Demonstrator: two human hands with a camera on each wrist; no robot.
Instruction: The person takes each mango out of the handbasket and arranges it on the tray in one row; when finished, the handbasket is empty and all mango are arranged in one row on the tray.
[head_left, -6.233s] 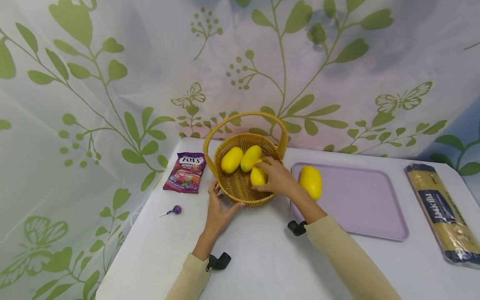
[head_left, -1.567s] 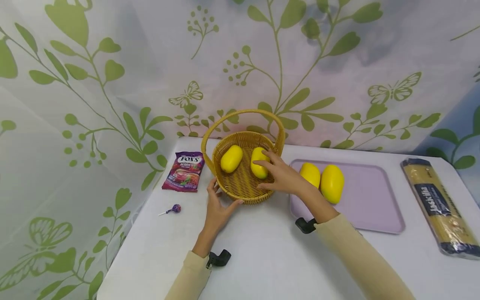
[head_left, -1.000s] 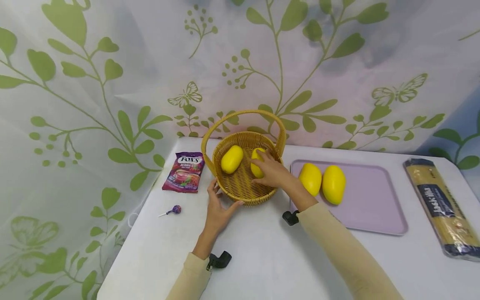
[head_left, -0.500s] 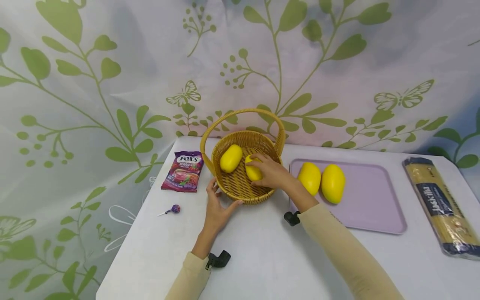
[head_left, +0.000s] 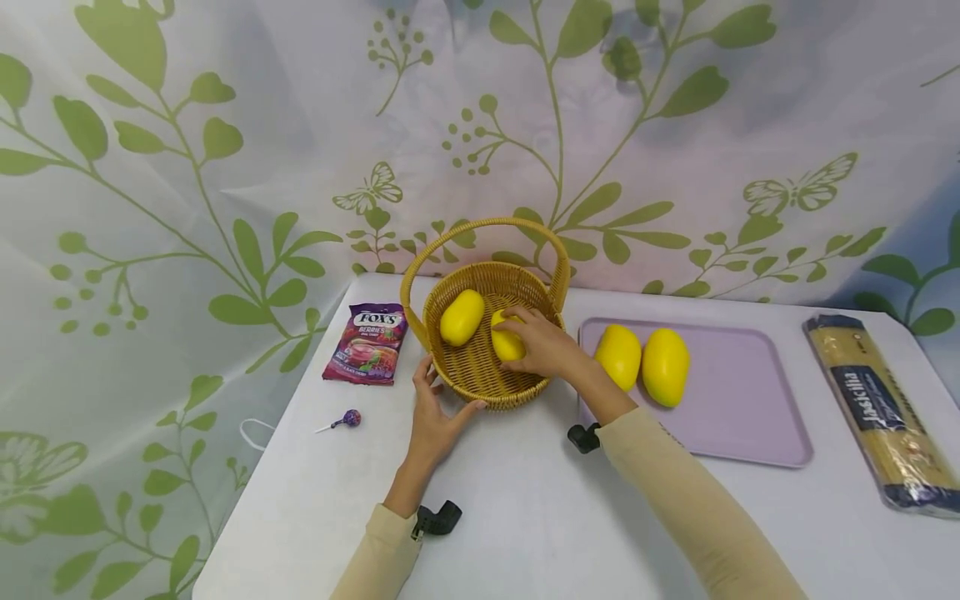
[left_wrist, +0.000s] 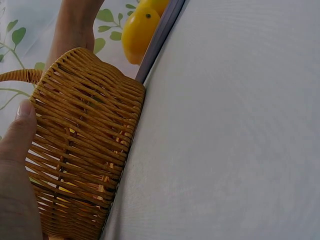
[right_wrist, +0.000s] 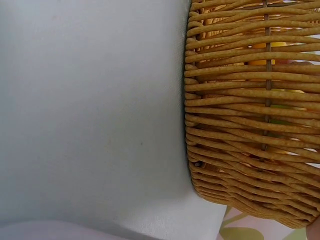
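Mangoes: two on tray (head_left: 750, 417), two in basket (head_left: 480, 392). My right hand (head_left: 542, 348) curls round one mango (head_left: 506, 343) inside; left hand (head_left: 435, 421) braces the wall, fingers relaxed.

Staged tabletop: leaf-print curtain (head_left: 225, 167) (draped backdrop).

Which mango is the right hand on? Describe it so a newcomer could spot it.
Start at the wicker basket left of the lilac tray. Two yellow mangoes lie inside; it is the right one, under the right hand. The other basket mango lies uncovered, and the tray's two mangoes sit outside the basket.
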